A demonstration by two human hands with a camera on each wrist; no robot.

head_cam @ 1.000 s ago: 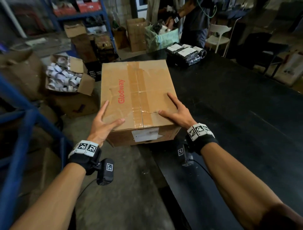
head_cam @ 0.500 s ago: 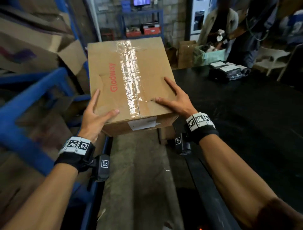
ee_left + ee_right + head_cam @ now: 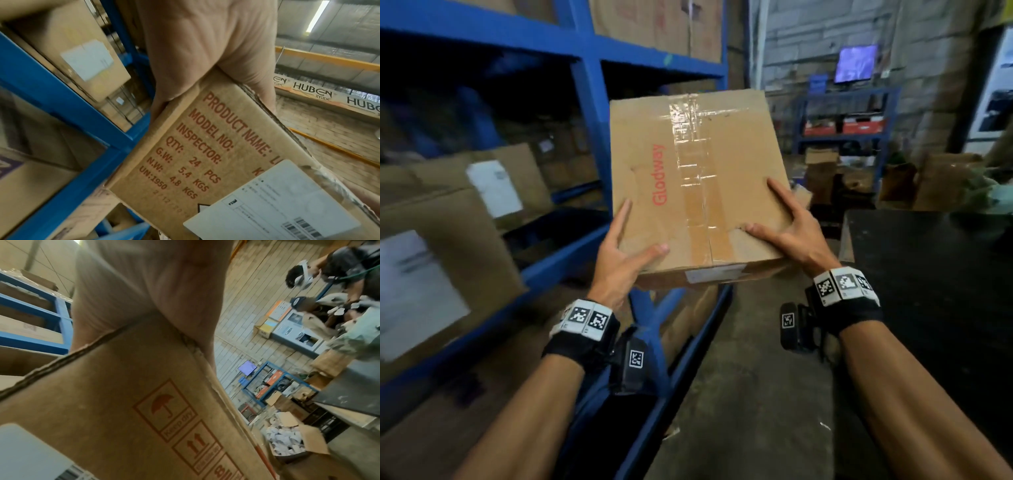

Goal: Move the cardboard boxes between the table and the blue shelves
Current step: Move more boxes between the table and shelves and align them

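Cardboard box (image 3: 697, 185), taped, marked "Glodway", held aloft at its near corners by left hand (image 3: 619, 253) and right hand (image 3: 787, 236), each grip clamped on an edge, beside blue shelves (image 3: 589, 113), left of the black counter (image 3: 928, 274), concrete floor (image 3: 750, 394) between.

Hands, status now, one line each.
Left hand: grips the near-left corner of the cardboard box, thumb on top.
Right hand: grips the box's near-right corner, thumb on top.

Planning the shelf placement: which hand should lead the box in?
Left, probably. The left hand grips the box corner nearest the blue shelves; the right hand holds the table-side corner.
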